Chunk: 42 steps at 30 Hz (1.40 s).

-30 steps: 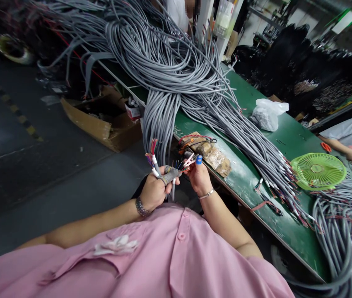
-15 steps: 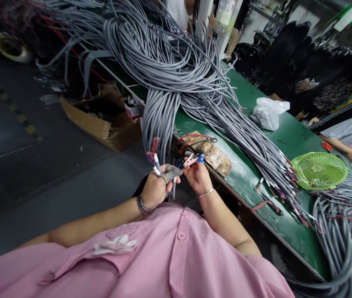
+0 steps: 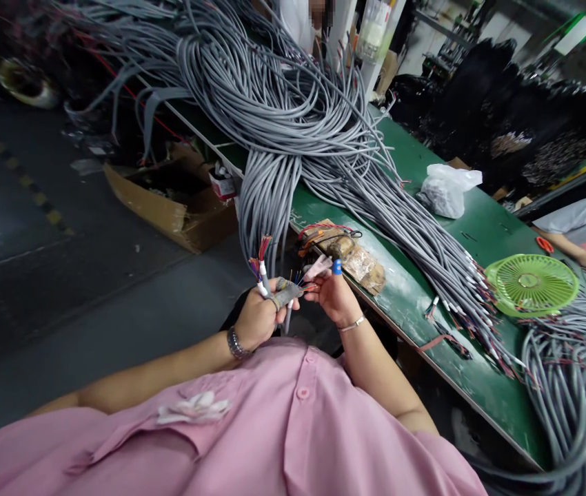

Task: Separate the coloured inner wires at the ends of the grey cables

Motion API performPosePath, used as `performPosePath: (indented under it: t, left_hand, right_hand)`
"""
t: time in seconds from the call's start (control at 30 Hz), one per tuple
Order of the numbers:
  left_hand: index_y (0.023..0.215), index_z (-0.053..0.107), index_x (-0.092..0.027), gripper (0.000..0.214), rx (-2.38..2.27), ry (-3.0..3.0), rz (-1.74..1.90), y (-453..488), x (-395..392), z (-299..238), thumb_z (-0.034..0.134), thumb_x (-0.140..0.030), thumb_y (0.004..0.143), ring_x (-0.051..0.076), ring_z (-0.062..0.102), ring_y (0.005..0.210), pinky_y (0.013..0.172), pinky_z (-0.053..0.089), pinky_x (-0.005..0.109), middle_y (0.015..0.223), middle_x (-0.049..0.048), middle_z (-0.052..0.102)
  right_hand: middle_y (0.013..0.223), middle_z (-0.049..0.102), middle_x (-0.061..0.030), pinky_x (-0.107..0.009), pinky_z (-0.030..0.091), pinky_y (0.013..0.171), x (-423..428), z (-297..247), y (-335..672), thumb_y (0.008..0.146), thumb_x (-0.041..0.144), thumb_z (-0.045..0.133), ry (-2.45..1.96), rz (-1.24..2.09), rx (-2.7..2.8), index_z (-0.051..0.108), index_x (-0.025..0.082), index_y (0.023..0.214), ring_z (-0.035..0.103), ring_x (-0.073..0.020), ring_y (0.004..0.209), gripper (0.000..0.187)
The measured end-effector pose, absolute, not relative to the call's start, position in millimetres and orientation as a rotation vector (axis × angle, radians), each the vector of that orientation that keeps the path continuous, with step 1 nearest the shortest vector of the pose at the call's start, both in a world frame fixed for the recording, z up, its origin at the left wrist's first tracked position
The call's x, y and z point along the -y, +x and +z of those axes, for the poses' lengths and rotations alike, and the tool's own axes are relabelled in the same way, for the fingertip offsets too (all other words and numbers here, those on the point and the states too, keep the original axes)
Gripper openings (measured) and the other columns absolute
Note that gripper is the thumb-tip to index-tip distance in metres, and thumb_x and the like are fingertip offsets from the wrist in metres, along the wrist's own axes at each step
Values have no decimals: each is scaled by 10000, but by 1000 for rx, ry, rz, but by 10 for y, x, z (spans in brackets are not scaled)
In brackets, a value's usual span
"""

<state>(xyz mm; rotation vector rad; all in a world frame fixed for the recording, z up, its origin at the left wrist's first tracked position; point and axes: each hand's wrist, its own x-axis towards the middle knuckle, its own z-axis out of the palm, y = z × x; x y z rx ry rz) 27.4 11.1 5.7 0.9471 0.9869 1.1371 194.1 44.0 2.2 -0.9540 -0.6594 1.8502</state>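
My left hand (image 3: 256,318) is closed around a few grey cables (image 3: 266,279), with white bands and red, blue and purple wire ends sticking up. Grey, worn covering wraps some of its fingers. Thin loose wires (image 3: 297,277) fan out from a cable end between my hands. My right hand (image 3: 338,297), a blue cover on one fingertip, pinches at orange-red wires (image 3: 309,287) there. Beside its fingers is a pale pink clip-like piece (image 3: 318,267); whether the hand holds it I cannot tell.
A taped block (image 3: 368,269) with cords sits at the green table's (image 3: 391,303) near edge. Large bundles of grey cable (image 3: 272,117) cross the table. A green fan (image 3: 531,284), a plastic bag (image 3: 448,189) and another person's arm are to the right. A cardboard box (image 3: 153,207) stands on the floor.
My right hand has shifted slightly to the right and its wrist has lowered a little. My left hand keeps its hold on the cables, nearly still.
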Motion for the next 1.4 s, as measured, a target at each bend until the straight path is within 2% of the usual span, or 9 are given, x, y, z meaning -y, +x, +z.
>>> performPosePath:
  t: [0.13,0.3,0.47,0.6,0.73,0.9,1.03,1.17,1.4]
  left_hand:
    - [730,641,-143,209,-1022,1085,1041,216,-59,18,613,-321,834,47,390,367,376,271,200,619,18,659]
    - [750,655,-140,228,-1032,1220,903,187,-21,13,593,-340,842,66,411,374,410,327,208,552,4,632]
    - [686,661,-132,169,-1005,1251,721,215,-14,27,624,-270,776,88,448,375,423,330,210,423,-21,551]
    - [616,649,-132,151,-984,1158,626,233,-8,51,592,-212,730,81,399,326,390,276,212,362,-23,514]
    - [617,647,-133,179,-999,1037,737,205,-23,47,608,-260,737,78,377,307,376,251,215,347,-19,507]
    - [669,669,-127,214,-1000,912,891,187,-40,13,656,-324,750,64,382,311,363,215,214,427,5,578]
    - [634,663,-125,261,-983,904,912,220,-32,34,650,-347,769,67,363,311,377,231,214,345,-14,492]
    - [637,663,-125,263,-974,938,868,218,-37,42,645,-351,770,72,381,318,377,227,213,363,-1,522]
    - [616,658,-121,247,-987,1002,769,173,-63,38,663,-330,749,77,400,311,377,236,215,359,6,535]
  right_hand:
    - [785,677,-58,-260,508,626,-349,129,2097,712,681,631,-1133,1903,1026,656,135,854,607,-123,660,565]
    - [692,636,14,-236,460,651,-283,260,2071,641,476,799,-1183,1703,1280,636,154,766,559,-96,627,382]
    - [679,619,14,-257,453,640,-232,341,1992,748,451,713,-1169,1572,1555,627,158,767,545,-114,620,306]
    - [744,635,-11,-265,442,672,-152,463,1933,840,351,628,-1217,1169,1947,659,167,775,555,-129,678,198]
    - [880,666,-42,-300,463,770,-63,477,1948,851,341,622,-1243,964,1866,684,200,969,598,-168,811,194]
    - [887,669,-45,-291,492,705,13,257,1987,813,399,660,-1259,1209,1383,660,194,1005,606,-158,760,281]
    - [786,639,-9,-245,460,580,42,133,1876,748,415,715,-1222,1436,1144,643,182,907,555,-121,647,291]
    - [702,612,13,-240,447,582,6,122,1798,723,382,733,-1212,1413,1113,632,180,789,528,-109,611,235]
    - [678,626,12,-256,462,607,-114,161,1793,675,404,757,-1203,1479,1181,643,174,757,535,-114,600,270]
